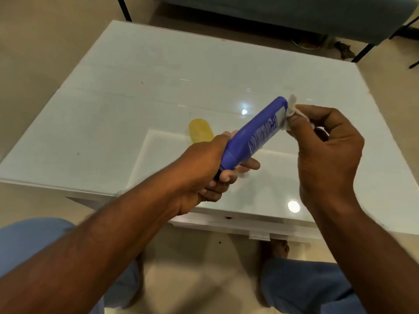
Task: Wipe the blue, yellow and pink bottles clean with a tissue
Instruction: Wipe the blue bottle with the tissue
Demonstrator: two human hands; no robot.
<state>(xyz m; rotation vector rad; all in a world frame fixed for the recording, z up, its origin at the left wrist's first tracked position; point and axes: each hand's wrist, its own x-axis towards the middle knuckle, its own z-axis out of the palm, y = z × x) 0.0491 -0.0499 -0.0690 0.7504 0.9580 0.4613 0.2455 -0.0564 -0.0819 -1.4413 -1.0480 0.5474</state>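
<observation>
Glossy white, the tabletop point(158, 87) fills most of the view and throws back two bright spots of light, one near its middle and one close to its near edge. Beyond its far edge, toward twelve o'clock, stands a grey-green seat point(294, 14) on thin black legs, on a pale beige floor point(45, 41).

Above the near half of the tabletop the left hand point(204, 168) grips the blue bottle point(254, 137) by its lower end, with the fingers curled round it and the thumb laid along its underside. The bottle is held off the surface, tilted so that its far end points toward one o'clock; pale print runs along its side. At that far end the right hand point(328, 150) pinches a white tissue point(292, 107) between thumb and fingertips and presses it against the bottle's tip, with a corner of the tissue standing up past the blue plastic.

Just behind the left hand, toward eleven o'clock from it, the yellow bottle point(200, 130) lies on the tabletop, its near part hidden by the hand and the blue bottle.

At the bottom of the view both knees show in blue trousers point(34, 241), and a bare foot point(281, 248) rests on the floor under the tabletop's near edge.
</observation>
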